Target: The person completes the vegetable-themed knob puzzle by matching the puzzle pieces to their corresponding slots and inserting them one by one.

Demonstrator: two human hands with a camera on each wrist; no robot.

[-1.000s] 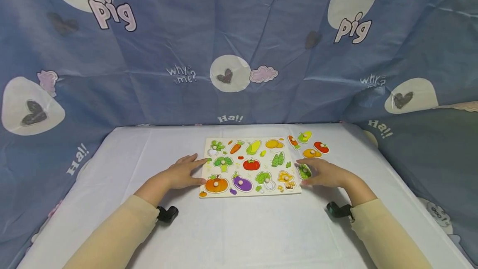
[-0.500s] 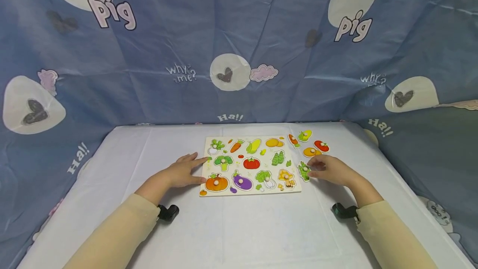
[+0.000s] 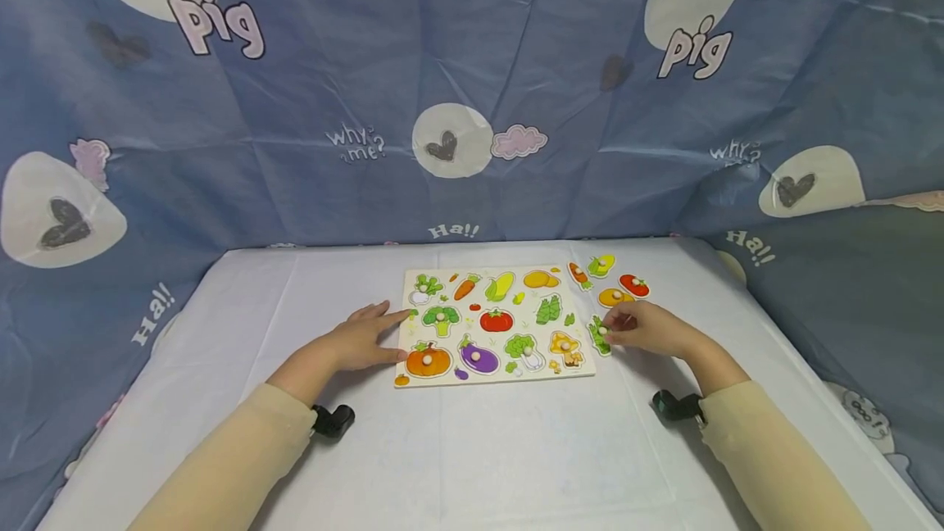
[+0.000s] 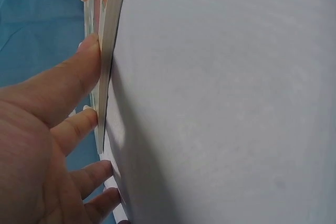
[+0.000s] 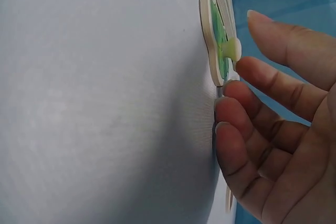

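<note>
A: Left side first. What's there?
B: Left hand [image 3: 357,340], fingers spread, thumb and forefinger touching the board's left edge. No grip.
A: The board [image 3: 525,318]?
B: Flat, long edges near and far, vegetable pictures across it. Wide stretch of white cloth along its near edge; a narrower strip beyond the far edge.
A: Off its right edge?
B: Carrot piece [image 3: 578,275] at the far corner, then the green piece [image 3: 598,338] flat, just beside the board. Touching or not, can't tell. Corn piece [image 3: 601,266] farther back, potato piece [image 3: 612,297] and tomato piece [image 3: 635,285] rightward.
A: Right hand [image 3: 649,329]?
B: At the green piece. Forefinger tip by its knob [image 5: 232,50], contact uncertain; thumb well off it, other fingers loosely bent. Nothing held. White cloth lies farther right, to the surface's edge.
A: Surface and room?
B: Surface [image 3: 516,457] covered in white, faint creases. Blue printed cloth [image 3: 369,203] hangs behind and down both sides.
</note>
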